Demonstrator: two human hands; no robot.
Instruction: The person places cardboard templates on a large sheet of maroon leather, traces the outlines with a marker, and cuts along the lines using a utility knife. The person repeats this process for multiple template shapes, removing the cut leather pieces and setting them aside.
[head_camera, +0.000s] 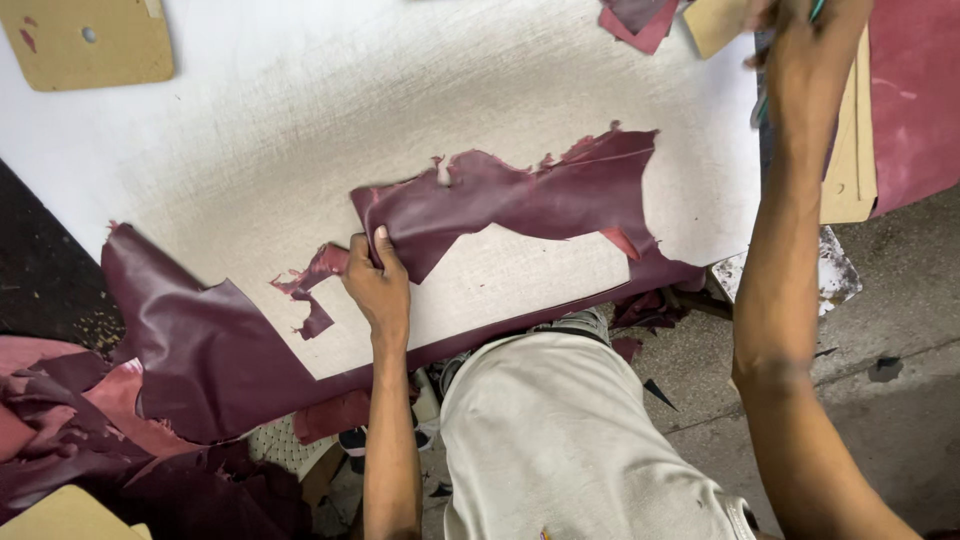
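Grey-trousered lap sat nearest us, below the table edge. We kept our left hand low on the white cutting board, arm straight, fingers pinched together on the folded edge of the maroon leather hide, which lay ragged across the board's middle and draped off the near edge. Our right hand reached far up, arm extended; its fingers were cut off by the frame, so we could not tell their grip, though something green showed beside it. We counted two tan cardboard patterns in clear view, plus one under the right wrist. Scrap heap lay lower left, jumbled, uncountable.
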